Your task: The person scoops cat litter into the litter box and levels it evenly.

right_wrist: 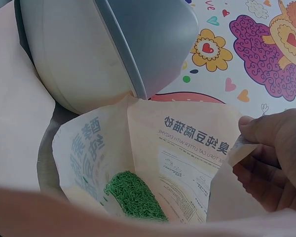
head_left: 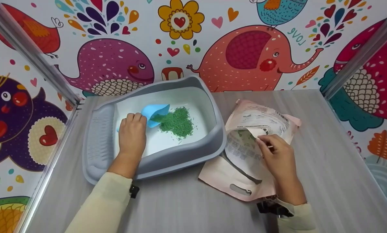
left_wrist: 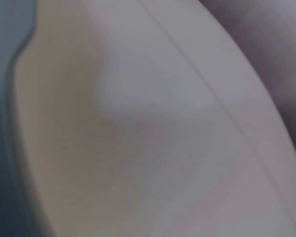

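Note:
My left hand (head_left: 132, 134) reaches over the grey-rimmed litter box (head_left: 180, 165) and grips the handle of a blue scoop (head_left: 148, 111), mostly hidden under the fingers. The scoop's mouth lies against a heap of green cat litter (head_left: 182, 123) on the white floor of the box. To the right, my right hand (head_left: 279, 155) pinches the torn edge of a pale pink litter bag (head_left: 261, 116), its mouth gaping. In the right wrist view, green pellets (right_wrist: 135, 195) lie inside the bag. Only a blurred pale wall (left_wrist: 153, 123) fills the left wrist view.
The box stands on a grey wood-grain table (head_left: 174, 200), with the bag close by its right side. A wall with painted cartoon animals (head_left: 242, 58) rises behind, and metal posts (head_left: 358, 51) stand at the back corners.

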`<state>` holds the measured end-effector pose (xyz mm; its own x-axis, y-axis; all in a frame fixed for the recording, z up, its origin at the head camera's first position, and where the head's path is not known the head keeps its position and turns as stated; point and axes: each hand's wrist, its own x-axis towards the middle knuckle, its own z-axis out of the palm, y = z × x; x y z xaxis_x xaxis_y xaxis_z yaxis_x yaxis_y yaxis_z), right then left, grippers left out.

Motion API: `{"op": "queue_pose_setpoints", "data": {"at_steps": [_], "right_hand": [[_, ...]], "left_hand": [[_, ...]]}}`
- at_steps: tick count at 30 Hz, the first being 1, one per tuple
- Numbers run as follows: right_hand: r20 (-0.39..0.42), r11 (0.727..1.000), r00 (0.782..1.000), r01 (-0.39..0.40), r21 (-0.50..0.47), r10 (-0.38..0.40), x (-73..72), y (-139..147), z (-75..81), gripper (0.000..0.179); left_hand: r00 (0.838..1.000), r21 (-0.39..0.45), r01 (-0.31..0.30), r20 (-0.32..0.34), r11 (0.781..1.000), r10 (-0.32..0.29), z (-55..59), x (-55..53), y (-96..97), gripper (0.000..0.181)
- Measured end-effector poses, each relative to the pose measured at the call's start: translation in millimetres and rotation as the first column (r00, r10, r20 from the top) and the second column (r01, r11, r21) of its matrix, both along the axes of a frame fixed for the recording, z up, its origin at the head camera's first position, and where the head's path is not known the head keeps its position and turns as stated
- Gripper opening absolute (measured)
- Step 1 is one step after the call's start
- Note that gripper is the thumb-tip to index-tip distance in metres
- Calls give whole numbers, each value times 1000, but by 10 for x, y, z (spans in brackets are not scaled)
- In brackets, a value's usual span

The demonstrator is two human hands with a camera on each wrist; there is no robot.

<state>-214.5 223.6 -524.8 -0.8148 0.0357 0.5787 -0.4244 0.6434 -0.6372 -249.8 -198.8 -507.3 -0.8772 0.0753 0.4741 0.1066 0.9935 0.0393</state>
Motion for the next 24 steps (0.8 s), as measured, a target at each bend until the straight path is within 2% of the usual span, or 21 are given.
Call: {"op": "queue_pose_setpoints", "data": {"at_steps": [16,24], "right_hand": [[12,1000,1000,2,1,-2,4,-3,2,8],[8,1000,1000,1,-13,-1,14,-10,4,9]], "left_hand": [[998,35,10,-57,999,-8,-17,-6,-12,17],[996,75,-2,-88,997,8,-24,15,-30,17]]}}
